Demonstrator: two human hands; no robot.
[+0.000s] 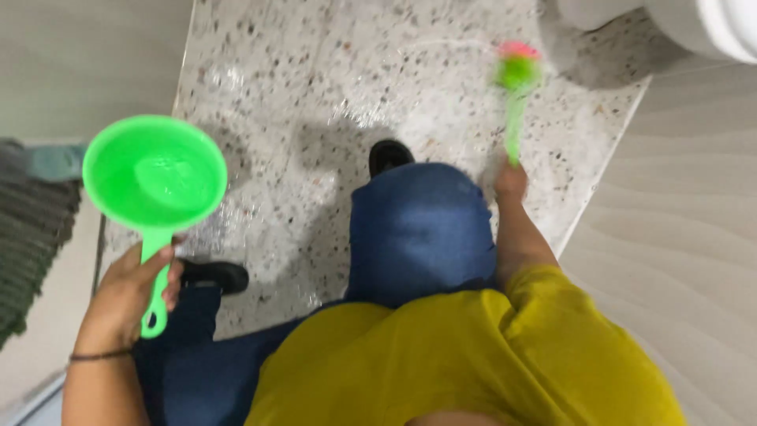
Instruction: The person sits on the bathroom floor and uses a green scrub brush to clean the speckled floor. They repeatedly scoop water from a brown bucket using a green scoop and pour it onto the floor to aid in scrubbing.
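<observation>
I see no packages, labels, signs or screens anywhere in my view. From twelve o'clock round to six, nothing carries a printed face or a display.

floor (315, 87): speckled terrazzo, wet and glossy under us | on it: our two black shoes (388, 155); dark ribbed mat (31, 244) left of the shoes
</observation>
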